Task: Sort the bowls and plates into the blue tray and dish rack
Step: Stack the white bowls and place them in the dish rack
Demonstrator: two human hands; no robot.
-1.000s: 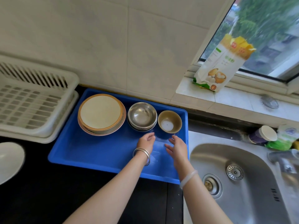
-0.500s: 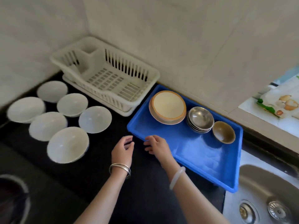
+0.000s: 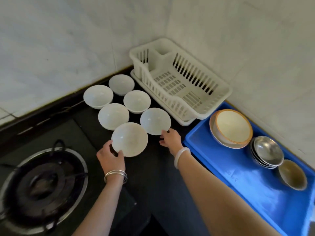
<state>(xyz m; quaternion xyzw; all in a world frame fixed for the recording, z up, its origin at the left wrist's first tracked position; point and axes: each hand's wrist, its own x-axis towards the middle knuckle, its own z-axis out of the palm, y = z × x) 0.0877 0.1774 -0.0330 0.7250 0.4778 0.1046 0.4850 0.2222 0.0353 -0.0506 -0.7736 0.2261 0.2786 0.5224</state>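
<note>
While your left hand [image 3: 110,158] is pinching the rim of the nearest white bowl [image 3: 129,139] at lower centre, your right hand [image 3: 170,138] is touching the next bowl's [image 3: 155,121] rim, its grip unclear. Judge them stiff, smooth, breakable: be gripping rims. Six white bowls are sitting left of the empty dish rack [image 3: 180,82]; the blue tray [image 3: 252,189] at right is holding stacked plates [image 3: 231,128], nested steel bowls [image 3: 266,151], one brown bowl [image 3: 292,174].

Six plain white bowls [image 3: 129,139] sit on a black counter [image 3: 153,184]. At 1 o'clock from them is a cream-white rack [image 3: 180,86] with slotted sides. At 3 o'clock is a bright blue tray [image 3: 238,178]. In it are cream plates [image 3: 231,127] with orange-brown rims, shiny silver steel bowls [image 3: 266,151], and an olive-brown bowl [image 3: 292,174]. At 8 o'clock is a black burner [image 3: 42,183] inside a silver ring. The wall [image 3: 68,40] is pale grey-white tile. One wrist wears silver bangles [image 3: 115,175], the other a milky white bangle [image 3: 181,155].
</note>
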